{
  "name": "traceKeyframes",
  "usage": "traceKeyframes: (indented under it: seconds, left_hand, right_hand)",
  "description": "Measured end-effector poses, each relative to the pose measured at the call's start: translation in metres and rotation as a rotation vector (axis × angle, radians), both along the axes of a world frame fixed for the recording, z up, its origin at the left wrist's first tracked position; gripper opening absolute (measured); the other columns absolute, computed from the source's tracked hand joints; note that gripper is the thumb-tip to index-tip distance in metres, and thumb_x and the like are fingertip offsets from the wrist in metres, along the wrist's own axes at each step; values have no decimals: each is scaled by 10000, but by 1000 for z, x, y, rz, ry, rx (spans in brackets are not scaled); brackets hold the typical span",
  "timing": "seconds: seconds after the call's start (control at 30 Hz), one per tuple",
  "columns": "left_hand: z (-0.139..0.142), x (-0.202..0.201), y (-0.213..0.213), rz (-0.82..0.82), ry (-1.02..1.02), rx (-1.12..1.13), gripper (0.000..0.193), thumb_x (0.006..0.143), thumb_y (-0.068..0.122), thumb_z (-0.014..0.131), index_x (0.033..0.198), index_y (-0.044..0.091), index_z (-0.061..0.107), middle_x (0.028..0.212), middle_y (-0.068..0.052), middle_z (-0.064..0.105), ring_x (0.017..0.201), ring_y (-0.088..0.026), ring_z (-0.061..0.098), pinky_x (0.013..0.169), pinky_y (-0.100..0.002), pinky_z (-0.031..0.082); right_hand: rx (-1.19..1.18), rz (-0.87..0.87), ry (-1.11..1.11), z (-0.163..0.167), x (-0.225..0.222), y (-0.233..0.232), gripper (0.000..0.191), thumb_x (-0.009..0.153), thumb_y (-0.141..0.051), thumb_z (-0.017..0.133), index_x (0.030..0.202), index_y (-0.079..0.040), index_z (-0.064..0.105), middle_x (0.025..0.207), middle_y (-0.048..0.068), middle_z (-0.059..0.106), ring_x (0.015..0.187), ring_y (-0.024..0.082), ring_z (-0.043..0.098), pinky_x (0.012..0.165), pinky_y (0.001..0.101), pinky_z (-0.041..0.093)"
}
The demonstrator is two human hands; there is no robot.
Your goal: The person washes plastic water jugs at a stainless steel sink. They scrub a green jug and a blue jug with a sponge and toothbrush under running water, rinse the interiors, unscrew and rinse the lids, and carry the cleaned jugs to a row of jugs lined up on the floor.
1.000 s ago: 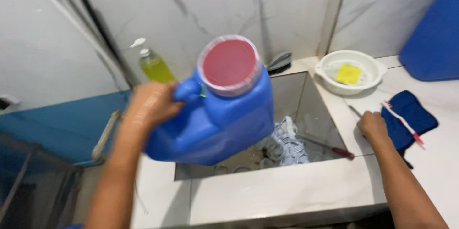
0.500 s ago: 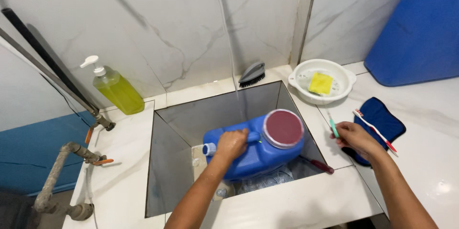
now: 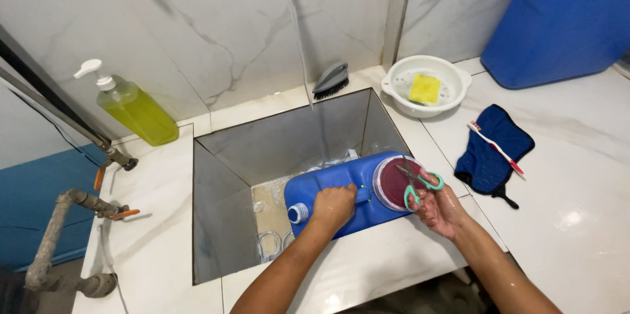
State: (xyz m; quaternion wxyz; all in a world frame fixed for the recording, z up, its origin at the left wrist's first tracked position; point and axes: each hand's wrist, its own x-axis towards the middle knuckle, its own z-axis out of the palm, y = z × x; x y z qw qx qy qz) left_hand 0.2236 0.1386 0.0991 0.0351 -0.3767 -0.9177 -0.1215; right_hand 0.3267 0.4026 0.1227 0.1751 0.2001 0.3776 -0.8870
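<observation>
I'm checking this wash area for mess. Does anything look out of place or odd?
Yes. A blue jug lies on its side in the sunken basin, held by the left hand. The right hand holds green-handled scissors against its round red patch. A toothbrush lies on a blue cloth.

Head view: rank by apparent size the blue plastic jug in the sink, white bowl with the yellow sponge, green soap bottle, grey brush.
1. Blue plastic jug, gripped by the left hand; nearest the camera, which adds to its size.
2 and 3. White bowl and green soap bottle look alike; unranked.
4. Grey brush, smallest.
</observation>
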Motion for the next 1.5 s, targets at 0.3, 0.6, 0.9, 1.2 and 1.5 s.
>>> traceKeyframes:
  seconds: [0.3, 0.6, 0.9, 1.2, 1.5]
  left_hand:
    - [-1, -1, 3, -8, 0, -27, 105, 834, 99, 638, 926, 47, 644, 781, -180, 740, 699, -373, 739, 610, -484, 595]
    - [5, -1, 5, -5, 18, 6, 106, 860, 88, 611, 953, 56, 652, 784, -188, 739, 688, -393, 733, 609, -512, 588]
    - [2, 1, 6, -6, -13, -29, 88, 845, 82, 625, 924, 47, 642, 791, -187, 736, 709, -373, 738, 615, -490, 594]
    - [9, -2, 6, -25, -57, -38, 99, 844, 74, 635, 936, 38, 640, 747, -187, 730, 676, -377, 732, 612, -485, 589]
    - [2, -4, 6, -32, -17, 5, 84, 836, 62, 636, 915, 35, 633, 746, -183, 729, 665, -365, 734, 592, -474, 592]
  right_hand:
    - [-27, -134, 31, -11, 1, -14, 640, 930, -656, 542, 656, -83, 615, 578, 49, 618, 285, 59, 418, 249, 166, 271]
    - [489, -392, 74, -33, -53, 19, 484, 964, -483, 702, 773, -41, 652, 636, 28, 587, 398, 40, 404, 340, 218, 275]
    - [1673, 216, 531, 25, -95, 35, 393, 824, -128, 732, 1173, -42, 572, 977, 195, 731, 946, 377, 712, 810, 459, 549]
    - [1879, 512, 661, 61, -99, 19, 312, 804, -132, 746, 1081, -79, 613, 946, 157, 742, 909, 364, 718, 778, 466, 552]
    - [1897, 448, 610, 50, -105, 14, 280, 822, -129, 743, 1041, -44, 590, 908, 197, 728, 905, 400, 698, 767, 502, 533]
